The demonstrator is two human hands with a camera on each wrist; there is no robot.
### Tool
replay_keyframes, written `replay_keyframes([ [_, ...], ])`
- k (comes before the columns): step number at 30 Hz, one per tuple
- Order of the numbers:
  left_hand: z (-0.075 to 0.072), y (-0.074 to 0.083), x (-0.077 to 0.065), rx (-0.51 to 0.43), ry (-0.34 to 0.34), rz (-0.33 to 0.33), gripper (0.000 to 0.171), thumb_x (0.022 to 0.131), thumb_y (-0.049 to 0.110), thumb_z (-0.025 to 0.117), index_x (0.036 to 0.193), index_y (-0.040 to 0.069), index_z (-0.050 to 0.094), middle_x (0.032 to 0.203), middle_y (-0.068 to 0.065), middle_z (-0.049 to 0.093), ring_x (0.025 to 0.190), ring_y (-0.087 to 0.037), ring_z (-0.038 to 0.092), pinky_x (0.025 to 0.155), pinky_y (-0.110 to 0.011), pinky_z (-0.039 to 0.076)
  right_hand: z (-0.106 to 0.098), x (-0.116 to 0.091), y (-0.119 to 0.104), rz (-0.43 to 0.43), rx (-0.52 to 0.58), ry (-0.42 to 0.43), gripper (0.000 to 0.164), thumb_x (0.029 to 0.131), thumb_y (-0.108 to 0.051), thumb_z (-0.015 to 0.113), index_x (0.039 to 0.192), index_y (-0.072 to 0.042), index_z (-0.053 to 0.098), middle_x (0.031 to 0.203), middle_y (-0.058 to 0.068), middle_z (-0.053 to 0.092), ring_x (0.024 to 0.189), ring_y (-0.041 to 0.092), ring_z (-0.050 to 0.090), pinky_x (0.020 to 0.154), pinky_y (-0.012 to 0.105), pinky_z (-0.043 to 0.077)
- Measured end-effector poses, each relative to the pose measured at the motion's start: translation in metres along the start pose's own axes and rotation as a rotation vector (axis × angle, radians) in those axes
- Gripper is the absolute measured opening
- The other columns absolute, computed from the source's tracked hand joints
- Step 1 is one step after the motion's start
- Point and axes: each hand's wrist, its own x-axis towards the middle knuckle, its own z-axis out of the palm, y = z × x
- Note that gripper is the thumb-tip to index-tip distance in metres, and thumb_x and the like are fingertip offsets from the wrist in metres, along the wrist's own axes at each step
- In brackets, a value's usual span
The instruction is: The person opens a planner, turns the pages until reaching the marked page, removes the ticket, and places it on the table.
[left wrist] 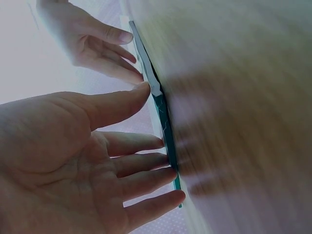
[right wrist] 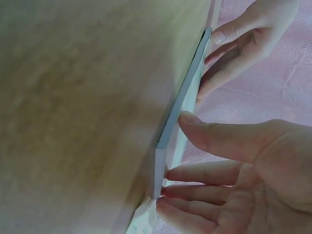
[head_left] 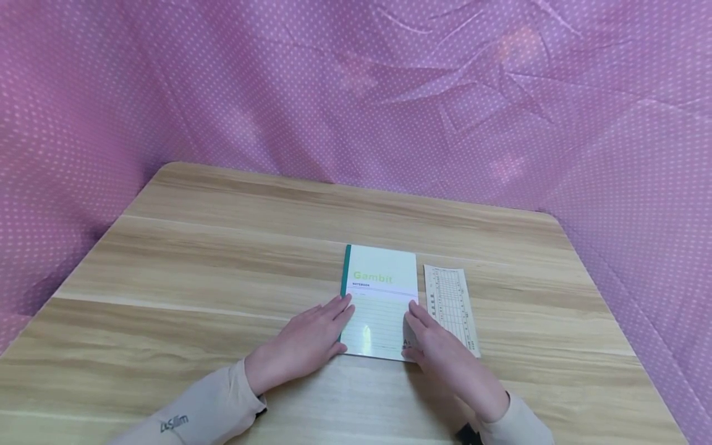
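Note:
A notebook [head_left: 378, 321] with a pale cover, a green spine and the word Gambit lies flat on the wooden table. My left hand [head_left: 311, 337] rests at its spine side, fingers extended, with the fingertips along the green edge [left wrist: 168, 131] in the left wrist view. On the opposite side, my right hand [head_left: 447, 361] touches the notebook's right edge and lower corner with its fingertips and thumb. Both hands have nearly straight fingers, and neither is curled round the notebook. Just right of it lies a printed paper slip [head_left: 453, 296], partly covered by my right hand.
The light wood table [head_left: 211, 272] has rounded far corners. Pink dotted cloth [head_left: 334, 93] hangs behind it and along both sides. Beige sleeves [head_left: 206, 402] cover both forearms near the front.

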Motion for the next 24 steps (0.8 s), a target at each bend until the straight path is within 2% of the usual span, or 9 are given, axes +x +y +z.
replay_keyframes([
  [3, 0.000, -0.001, 0.000, -0.001, -0.002, 0.005, 0.060, 0.094, 0.023, 0.067, 0.142, -0.005, 0.046, 0.154, -0.020, 0.034, 0.142, -0.032, 0.032, 0.111, -0.047, 0.035, -0.001, 0.000, -0.001, -0.004, -0.012, -0.002, 0.065, 0.086, -0.014, 0.076, 0.139, 0.012, 0.046, 0.153, 0.024, 0.033, 0.141, 0.036, 0.033, 0.110, 0.050, 0.033],
  [6, 0.000, -0.003, 0.000, -0.020, 0.000, 0.008, 0.060, 0.094, 0.024, 0.067, 0.143, -0.004, 0.046, 0.154, -0.018, 0.035, 0.142, -0.031, 0.033, 0.111, -0.046, 0.035, -0.004, 0.001, -0.002, -0.049, -0.030, 0.039, 0.064, 0.086, -0.016, 0.077, 0.138, 0.009, 0.049, 0.152, 0.022, 0.037, 0.138, 0.035, 0.038, 0.108, 0.049, 0.037],
  [10, -0.002, -0.006, 0.000, -0.046, 0.047, 0.009, 0.059, 0.094, 0.026, 0.068, 0.143, 0.000, 0.048, 0.153, -0.015, 0.039, 0.140, -0.029, 0.037, 0.109, -0.047, 0.037, -0.009, 0.007, -0.009, -0.187, -0.026, 0.136, 0.060, 0.088, -0.020, 0.076, 0.138, 0.004, 0.052, 0.149, 0.018, 0.042, 0.132, 0.033, 0.047, 0.101, 0.048, 0.045],
  [12, -0.007, -0.007, -0.001, -0.064, 0.090, 0.019, 0.058, 0.094, 0.026, 0.069, 0.143, 0.001, 0.049, 0.152, -0.014, 0.041, 0.138, -0.029, 0.040, 0.108, -0.047, 0.039, -0.015, 0.010, -0.014, -0.279, 0.012, 0.169, 0.057, 0.090, -0.020, 0.074, 0.138, 0.002, 0.052, 0.148, 0.016, 0.045, 0.131, 0.031, 0.048, 0.100, 0.047, 0.046],
  [15, -0.022, -0.006, -0.005, -0.154, 0.141, 0.029, 0.057, 0.095, 0.027, 0.067, 0.145, 0.008, 0.049, 0.152, -0.009, 0.042, 0.137, -0.025, 0.042, 0.107, -0.046, 0.040, -0.029, 0.012, -0.023, -0.416, 0.143, 0.188, 0.052, 0.092, -0.017, 0.071, 0.138, -0.002, 0.053, 0.143, 0.010, 0.052, 0.130, 0.025, 0.050, 0.102, 0.044, 0.045],
  [18, -0.043, -0.005, -0.013, -0.290, 0.169, 0.034, 0.054, 0.097, 0.028, 0.064, 0.147, 0.016, 0.048, 0.150, -0.001, 0.045, 0.135, -0.020, 0.044, 0.107, -0.045, 0.040, -0.044, 0.010, -0.029, -0.506, 0.264, 0.191, 0.047, 0.093, -0.015, 0.069, 0.137, -0.006, 0.055, 0.136, 0.002, 0.059, 0.127, 0.016, 0.053, 0.104, 0.038, 0.044],
  [21, -0.061, -0.005, -0.022, -0.347, 0.180, 0.014, 0.052, 0.098, 0.031, 0.061, 0.148, 0.023, 0.046, 0.148, 0.005, 0.046, 0.135, -0.015, 0.044, 0.108, -0.043, 0.040, -0.053, 0.006, -0.030, -0.515, 0.285, 0.194, 0.043, 0.095, -0.018, 0.067, 0.136, -0.009, 0.058, 0.133, -0.003, 0.061, 0.124, 0.012, 0.055, 0.103, 0.035, 0.045],
  [24, -0.070, -0.012, -0.030, -0.311, 0.221, -0.007, 0.052, 0.100, 0.030, 0.059, 0.149, 0.023, 0.044, 0.149, 0.004, 0.045, 0.134, -0.017, 0.045, 0.109, -0.043, 0.038, -0.058, 0.002, -0.019, -0.500, 0.242, 0.230, 0.043, 0.095, -0.017, 0.067, 0.135, -0.006, 0.057, 0.134, 0.001, 0.061, 0.125, 0.017, 0.055, 0.104, 0.038, 0.044],
])
